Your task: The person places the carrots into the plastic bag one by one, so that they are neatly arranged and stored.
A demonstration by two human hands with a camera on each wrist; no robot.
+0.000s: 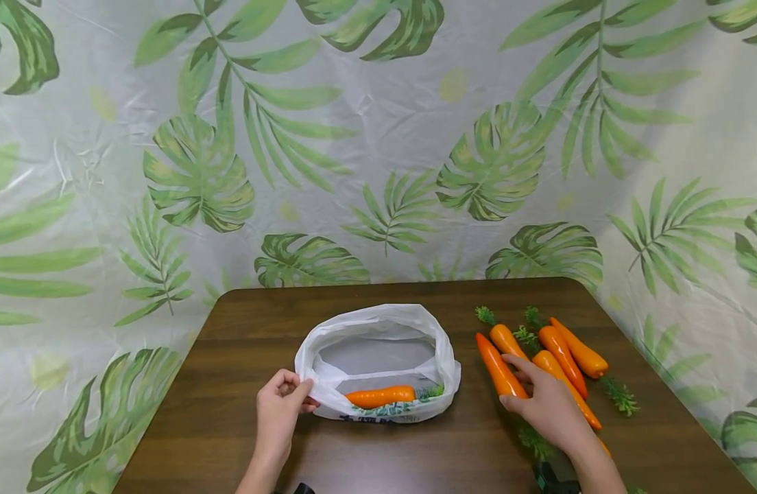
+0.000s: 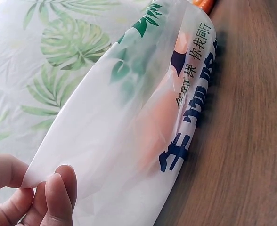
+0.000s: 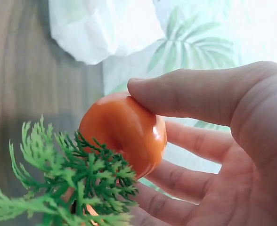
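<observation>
A white plastic bag (image 1: 443, 357) stands on the table with its mouth spread, and inside lies an orange carrot (image 1: 381, 396) with a green top. My left hand (image 1: 281, 406) pinches the bag's left rim between thumb and fingers; in the left wrist view, the carrot's orange shows through the bag's printed side (image 2: 162, 117). On the right, my right hand (image 1: 548, 405) grips another carrot (image 1: 497, 365) by its thick end, the tip pointing away from me. The right wrist view shows thumb and fingers around that carrot (image 3: 122, 132), its leafy top (image 3: 77, 174) hanging below.
Several more carrots with green tops, among them one carrot (image 1: 579, 348) at the outer edge of the group, lie beside and beneath my right hand. The brown wooden table (image 1: 249, 336) stands before a leaf-patterned sheet (image 1: 391, 137).
</observation>
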